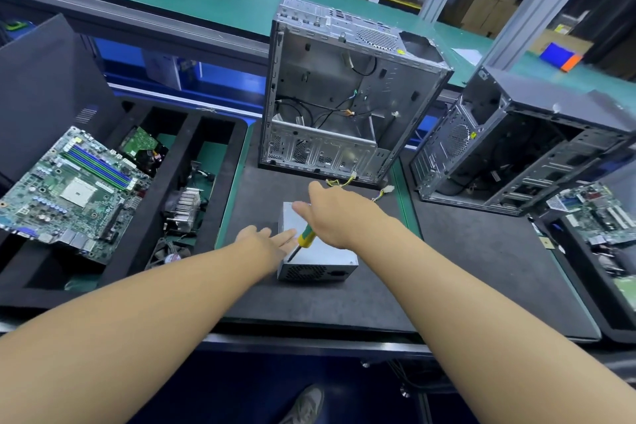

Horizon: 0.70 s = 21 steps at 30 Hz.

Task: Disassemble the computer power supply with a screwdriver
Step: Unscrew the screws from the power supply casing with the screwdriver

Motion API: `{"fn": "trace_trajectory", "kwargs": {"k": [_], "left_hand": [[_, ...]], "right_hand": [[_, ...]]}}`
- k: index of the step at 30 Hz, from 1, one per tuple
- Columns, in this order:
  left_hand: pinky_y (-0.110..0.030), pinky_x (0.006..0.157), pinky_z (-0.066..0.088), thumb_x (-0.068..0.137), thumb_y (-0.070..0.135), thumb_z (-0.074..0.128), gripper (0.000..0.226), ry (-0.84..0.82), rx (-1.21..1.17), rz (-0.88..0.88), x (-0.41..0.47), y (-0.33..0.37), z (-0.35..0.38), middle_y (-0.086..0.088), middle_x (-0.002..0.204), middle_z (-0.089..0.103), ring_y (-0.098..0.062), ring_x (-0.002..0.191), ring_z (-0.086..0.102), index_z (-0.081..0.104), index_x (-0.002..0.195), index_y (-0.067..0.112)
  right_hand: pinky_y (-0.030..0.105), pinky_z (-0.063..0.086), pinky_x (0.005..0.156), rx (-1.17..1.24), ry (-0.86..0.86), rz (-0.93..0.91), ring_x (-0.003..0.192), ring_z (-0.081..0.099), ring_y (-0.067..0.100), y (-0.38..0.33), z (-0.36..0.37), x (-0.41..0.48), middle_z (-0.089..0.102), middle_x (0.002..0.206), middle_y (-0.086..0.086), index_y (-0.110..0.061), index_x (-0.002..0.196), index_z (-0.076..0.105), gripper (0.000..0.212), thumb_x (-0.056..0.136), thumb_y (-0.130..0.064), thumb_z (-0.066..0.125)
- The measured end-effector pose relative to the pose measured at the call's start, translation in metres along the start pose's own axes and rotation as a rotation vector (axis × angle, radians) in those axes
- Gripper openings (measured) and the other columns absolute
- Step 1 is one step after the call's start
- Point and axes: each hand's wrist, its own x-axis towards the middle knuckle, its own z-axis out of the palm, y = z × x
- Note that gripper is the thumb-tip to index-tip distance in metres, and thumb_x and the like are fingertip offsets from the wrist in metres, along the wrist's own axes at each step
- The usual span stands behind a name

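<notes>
While both arms reach forward, the black rubber work mat [309, 299] lies under everything in the middle of the bench. At its far edge stands an open silver steel computer case [330, 79] with loose wires inside. A darker grey open case [537, 103] stands to the right of it. At the left, a green motherboard [69, 193] leans on a black foam tray.

The grey metal box-shaped power supply [320, 258] lies flat on the mat, its vent grille facing the person.

The right hand [332, 217] is above the box, back upward, forefinger and thumb stretched out. The yellow and green handled screwdriver [304, 237] comes out from under this palm, which holds it; the holding fingers are hidden. Its shaft slants down to the near left part of the box top.

The left hand [265, 241] is flat with straight fingers, and its fingertips are at the left side of the power supply, just beside the shaft.
</notes>
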Motion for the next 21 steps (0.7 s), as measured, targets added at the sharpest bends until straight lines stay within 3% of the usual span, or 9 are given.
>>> {"fn": "trace_trajectory", "kwargs": {"k": [3,5,8,11,13,15,17,19,21], "left_hand": [[-0.034,0.096,0.036,0.093,0.02,0.056,0.071,0.257,0.003,0.017,-0.005,-0.005,0.004,0.005,0.157,0.017,-0.022,0.136,0.031,0.018,0.153,0.021],[-0.034,0.098,0.036,0.094,0.023,0.054,0.059,0.323,0.0,0.026,-0.005,-0.007,0.008,0.001,0.153,0.021,-0.02,0.14,0.025,0.029,0.148,0.021],[-0.035,0.109,0.032,0.096,0.029,0.05,0.049,0.35,-0.009,0.023,-0.004,-0.001,0.008,-0.002,0.158,0.018,-0.019,0.148,0.011,0.041,0.144,0.022],[-0.035,0.108,0.032,0.097,0.029,0.048,0.055,0.315,-0.049,0.01,-0.004,0.005,0.01,0.003,0.158,0.02,-0.018,0.144,0.02,0.032,0.148,0.018],[-0.036,0.108,0.031,0.097,0.026,0.049,0.06,0.262,-0.068,0.005,-0.006,0.006,0.013,0.008,0.161,0.013,-0.02,0.144,0.02,0.025,0.152,0.018],[-0.037,0.104,0.034,0.096,0.017,0.047,0.063,0.206,-0.09,-0.006,-0.007,0.005,0.012,0.012,0.161,0.011,-0.02,0.14,0.03,0.021,0.153,0.021],[-0.037,0.093,0.041,0.094,0.01,0.046,0.072,0.118,-0.15,-0.029,-0.008,0.005,0.006,0.019,0.161,0.005,-0.021,0.13,0.047,0.012,0.156,0.025],[-0.039,0.09,0.046,0.095,0.01,0.048,0.081,0.016,-0.201,-0.029,-0.01,0.004,-0.002,0.025,0.16,-0.008,-0.019,0.131,0.051,-0.001,0.157,0.028],[-0.043,0.099,0.047,0.096,0.013,0.052,0.086,-0.038,-0.215,-0.016,-0.009,0.001,-0.007,0.024,0.159,-0.015,-0.016,0.139,0.041,-0.007,0.157,0.028]], "right_hand": [[0.041,0.042,0.064,0.056,-0.012,-0.073,0.085,0.049,0.031,0.0,-0.001,0.001,0.05,0.096,0.009,-0.012,0.102,0.039,0.014,0.102,-0.025,0.038],[0.042,0.042,0.078,0.112,-0.104,-0.101,0.098,0.038,0.026,0.0,-0.006,0.001,0.043,0.108,0.004,-0.016,0.113,0.041,0.019,0.095,-0.02,0.047],[0.041,0.041,0.078,0.145,-0.128,-0.073,0.102,0.04,0.028,-0.004,-0.006,0.001,0.04,0.107,0.002,-0.018,0.114,0.04,0.026,0.094,-0.03,0.051],[0.038,0.035,0.058,0.071,-0.033,0.016,0.074,0.047,0.029,-0.009,-0.003,0.001,0.043,0.083,0.004,-0.012,0.103,0.036,0.033,0.102,-0.046,0.036],[0.036,0.031,0.051,0.01,0.015,-0.034,0.069,0.046,0.029,-0.01,-0.002,0.001,0.043,0.076,0.005,-0.012,0.098,0.033,0.028,0.105,-0.039,0.032],[0.042,0.043,0.066,0.072,-0.042,-0.099,0.084,0.047,0.03,-0.009,-0.006,0.002,0.049,0.093,0.008,-0.012,0.104,0.036,0.015,0.102,-0.027,0.04],[0.044,0.045,0.082,0.13,-0.163,-0.122,0.099,0.04,0.026,-0.006,-0.012,0.001,0.043,0.107,0.004,-0.018,0.114,0.04,0.023,0.093,-0.021,0.051],[0.044,0.044,0.084,0.143,-0.196,-0.086,0.105,0.041,0.028,-0.006,-0.012,0.002,0.041,0.108,0.003,-0.02,0.117,0.039,0.033,0.091,-0.03,0.056],[0.044,0.045,0.075,0.118,-0.13,-0.007,0.098,0.048,0.031,-0.009,-0.009,0.0,0.044,0.106,0.006,-0.019,0.11,0.037,0.033,0.096,-0.046,0.048]]}}
